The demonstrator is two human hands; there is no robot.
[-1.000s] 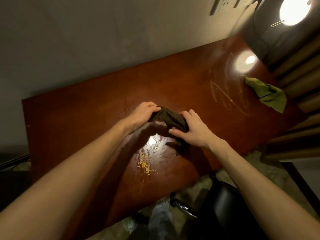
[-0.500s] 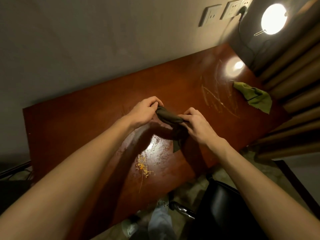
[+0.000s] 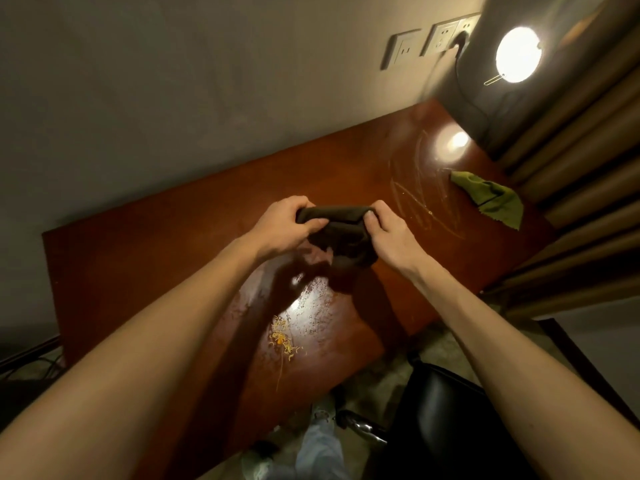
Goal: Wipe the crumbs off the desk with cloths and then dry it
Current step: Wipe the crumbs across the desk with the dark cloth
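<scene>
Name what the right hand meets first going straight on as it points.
Past the dark bunched cloth it grips, the right hand probably meets the bare reddish-brown wooden desk; depth is unclear.

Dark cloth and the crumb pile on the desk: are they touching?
Apart. The head view shows the dark cloth gripped by the left hand and right hand, with bare desk between it and the crumb pile.

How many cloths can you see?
2. The dark cloth is gripped by the left hand and right hand over the desk; the green cloth lies on the desk's far right.
</scene>
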